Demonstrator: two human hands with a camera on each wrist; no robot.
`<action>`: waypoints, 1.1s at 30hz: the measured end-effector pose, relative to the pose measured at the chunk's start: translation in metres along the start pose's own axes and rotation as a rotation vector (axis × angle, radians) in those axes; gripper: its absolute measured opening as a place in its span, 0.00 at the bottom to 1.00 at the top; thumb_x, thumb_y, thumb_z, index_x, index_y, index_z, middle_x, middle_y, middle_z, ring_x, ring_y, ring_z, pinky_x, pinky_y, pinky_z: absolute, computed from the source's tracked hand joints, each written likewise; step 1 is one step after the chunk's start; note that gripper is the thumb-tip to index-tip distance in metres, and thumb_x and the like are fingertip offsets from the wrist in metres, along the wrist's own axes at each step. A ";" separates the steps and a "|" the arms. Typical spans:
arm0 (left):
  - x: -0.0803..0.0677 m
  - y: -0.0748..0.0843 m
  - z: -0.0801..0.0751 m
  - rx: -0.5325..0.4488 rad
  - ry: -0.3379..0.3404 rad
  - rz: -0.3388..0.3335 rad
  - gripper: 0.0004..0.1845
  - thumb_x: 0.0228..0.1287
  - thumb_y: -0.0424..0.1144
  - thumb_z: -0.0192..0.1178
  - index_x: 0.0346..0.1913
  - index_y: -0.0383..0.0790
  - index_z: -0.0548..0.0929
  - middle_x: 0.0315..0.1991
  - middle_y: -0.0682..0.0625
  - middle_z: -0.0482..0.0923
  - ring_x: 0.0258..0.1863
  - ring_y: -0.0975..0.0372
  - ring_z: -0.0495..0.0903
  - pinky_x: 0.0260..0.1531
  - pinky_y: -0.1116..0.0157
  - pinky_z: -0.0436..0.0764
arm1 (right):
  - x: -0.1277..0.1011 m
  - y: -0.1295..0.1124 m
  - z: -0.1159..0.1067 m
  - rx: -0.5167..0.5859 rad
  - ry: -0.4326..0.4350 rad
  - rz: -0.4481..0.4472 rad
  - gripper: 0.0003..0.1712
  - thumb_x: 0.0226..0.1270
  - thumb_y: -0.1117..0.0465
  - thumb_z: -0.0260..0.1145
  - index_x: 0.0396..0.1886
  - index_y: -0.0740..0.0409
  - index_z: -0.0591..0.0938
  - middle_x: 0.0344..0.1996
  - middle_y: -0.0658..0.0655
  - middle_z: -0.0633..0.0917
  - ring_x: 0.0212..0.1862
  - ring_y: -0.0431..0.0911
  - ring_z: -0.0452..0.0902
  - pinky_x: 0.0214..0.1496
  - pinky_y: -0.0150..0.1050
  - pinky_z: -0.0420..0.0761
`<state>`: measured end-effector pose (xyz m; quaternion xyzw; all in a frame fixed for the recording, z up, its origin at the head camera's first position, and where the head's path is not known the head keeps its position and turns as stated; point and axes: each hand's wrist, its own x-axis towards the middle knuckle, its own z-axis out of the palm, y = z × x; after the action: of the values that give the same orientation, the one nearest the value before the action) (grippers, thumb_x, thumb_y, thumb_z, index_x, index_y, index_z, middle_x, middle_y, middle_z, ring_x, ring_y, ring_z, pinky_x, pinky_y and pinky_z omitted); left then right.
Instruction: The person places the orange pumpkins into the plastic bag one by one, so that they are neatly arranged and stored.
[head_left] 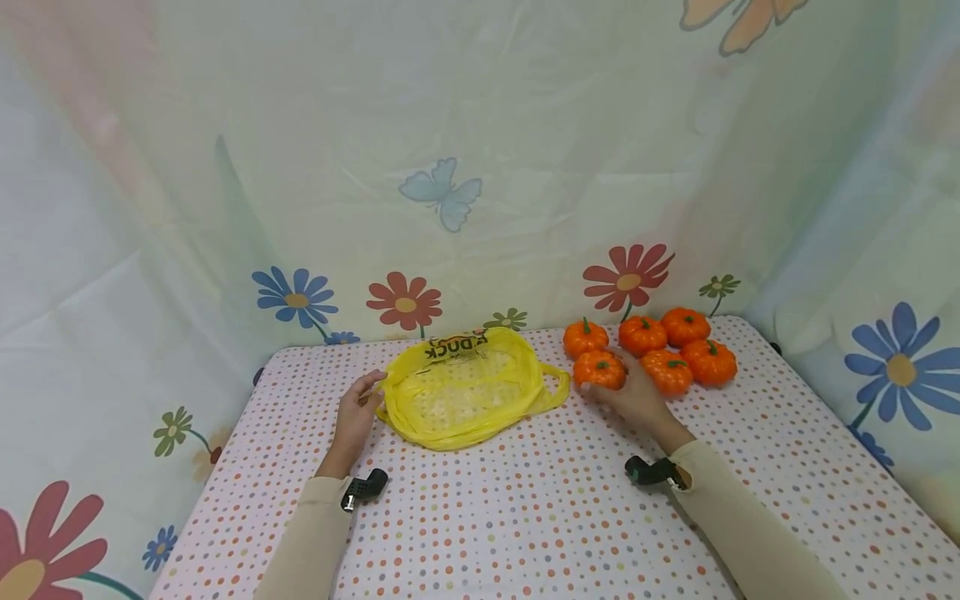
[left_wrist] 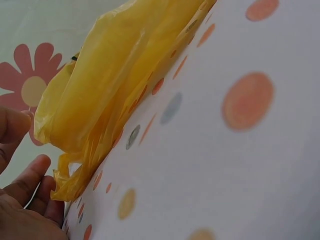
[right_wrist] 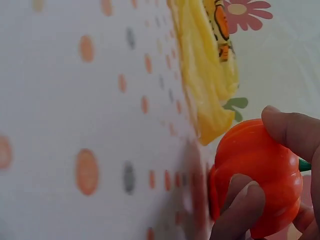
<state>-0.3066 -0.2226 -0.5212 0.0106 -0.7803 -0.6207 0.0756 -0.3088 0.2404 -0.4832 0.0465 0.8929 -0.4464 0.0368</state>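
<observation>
A yellow plastic bag (head_left: 405, 417) with dark print lies spread on the table, its mouth gaping upward. Beside its left edge is my left hand (head_left: 356, 417), fingers loosely bent; in the left wrist view they are close to a crumpled handle of the bag (left_wrist: 110, 85), and whether they touch it is unclear. My right hand (head_left: 637, 398) grips a small orange toy pumpkin (right_wrist: 255, 170) with thumb and fingers around its sides. A green stem shows on that pumpkin. One more pumpkin (head_left: 585, 337) sits just behind it, and several others (head_left: 667, 372) stand to the right of the hand.
The table (head_left: 480, 533) has a white cloth with coloured dots. A floral curtain (head_left: 525, 167) rises behind the table and along both sides. One bag handle (head_left: 558, 390) stretches right toward the pumpkins. Each wrist wears a small black camera (head_left: 365, 486).
</observation>
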 end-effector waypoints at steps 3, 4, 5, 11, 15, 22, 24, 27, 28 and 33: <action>0.000 0.000 0.000 0.002 0.009 -0.003 0.17 0.74 0.34 0.51 0.62 0.42 0.77 0.73 0.48 0.64 0.75 0.51 0.58 0.70 0.49 0.65 | -0.003 -0.005 -0.005 -0.003 0.007 -0.024 0.60 0.58 0.39 0.71 0.80 0.47 0.45 0.74 0.70 0.56 0.64 0.66 0.63 0.63 0.64 0.73; 0.000 0.000 0.000 0.002 0.011 -0.003 0.17 0.74 0.34 0.51 0.62 0.42 0.77 0.73 0.48 0.64 0.76 0.52 0.58 0.71 0.49 0.64 | -0.003 -0.006 -0.006 -0.004 0.011 -0.031 0.60 0.57 0.39 0.71 0.80 0.47 0.46 0.74 0.70 0.56 0.66 0.67 0.62 0.64 0.65 0.71; 0.000 0.000 0.000 0.005 0.012 -0.002 0.17 0.74 0.34 0.51 0.62 0.42 0.77 0.72 0.48 0.65 0.76 0.52 0.58 0.71 0.50 0.64 | -0.004 -0.008 -0.007 -0.005 0.013 -0.038 0.60 0.57 0.38 0.71 0.80 0.46 0.46 0.75 0.70 0.55 0.67 0.68 0.60 0.65 0.67 0.69; 0.000 0.000 -0.001 0.008 0.013 -0.004 0.17 0.74 0.34 0.50 0.61 0.42 0.77 0.72 0.49 0.66 0.76 0.53 0.58 0.71 0.50 0.64 | -0.009 -0.021 -0.010 -0.015 0.027 -0.073 0.62 0.54 0.34 0.72 0.79 0.47 0.49 0.76 0.70 0.54 0.71 0.70 0.56 0.67 0.70 0.64; 0.000 -0.001 -0.002 -0.002 0.012 -0.015 0.17 0.74 0.34 0.51 0.61 0.42 0.77 0.72 0.49 0.66 0.76 0.53 0.57 0.71 0.51 0.64 | -0.012 -0.029 -0.009 -0.051 0.038 -0.092 0.63 0.52 0.30 0.70 0.79 0.49 0.50 0.75 0.71 0.56 0.69 0.69 0.60 0.65 0.68 0.69; 0.000 0.000 -0.001 -0.001 0.008 -0.016 0.17 0.74 0.34 0.50 0.62 0.43 0.77 0.72 0.49 0.66 0.76 0.54 0.58 0.71 0.51 0.64 | -0.016 -0.042 -0.003 -0.078 0.042 -0.114 0.60 0.54 0.29 0.68 0.79 0.47 0.52 0.69 0.70 0.65 0.59 0.62 0.69 0.57 0.57 0.79; 0.000 0.000 -0.001 -0.003 0.005 -0.013 0.17 0.74 0.34 0.50 0.62 0.43 0.77 0.71 0.49 0.66 0.75 0.53 0.58 0.70 0.51 0.65 | -0.017 -0.045 -0.001 -0.073 0.041 -0.125 0.59 0.55 0.30 0.68 0.79 0.48 0.52 0.69 0.70 0.65 0.61 0.63 0.69 0.59 0.58 0.78; 0.001 0.000 0.000 -0.005 0.001 -0.019 0.17 0.74 0.34 0.50 0.62 0.43 0.77 0.71 0.49 0.67 0.75 0.54 0.59 0.70 0.51 0.65 | -0.018 -0.049 0.001 -0.044 0.031 -0.146 0.57 0.57 0.32 0.68 0.79 0.49 0.53 0.70 0.71 0.65 0.62 0.65 0.71 0.57 0.55 0.81; 0.001 0.001 0.000 -0.004 0.000 -0.024 0.17 0.74 0.34 0.50 0.62 0.43 0.77 0.71 0.50 0.67 0.75 0.54 0.59 0.70 0.51 0.65 | -0.018 -0.051 0.002 -0.042 0.028 -0.154 0.57 0.57 0.33 0.68 0.78 0.49 0.54 0.69 0.71 0.66 0.61 0.65 0.72 0.55 0.54 0.83; 0.001 0.002 0.000 0.001 -0.001 -0.042 0.17 0.75 0.34 0.49 0.62 0.43 0.77 0.71 0.50 0.67 0.74 0.54 0.60 0.70 0.51 0.66 | -0.018 -0.059 0.008 -0.008 -0.001 -0.168 0.56 0.56 0.35 0.71 0.77 0.50 0.56 0.68 0.71 0.67 0.61 0.64 0.71 0.56 0.54 0.82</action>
<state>-0.3072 -0.2219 -0.5192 0.0268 -0.7803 -0.6217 0.0619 -0.2973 0.1978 -0.4389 -0.0287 0.8954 -0.4444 -0.0001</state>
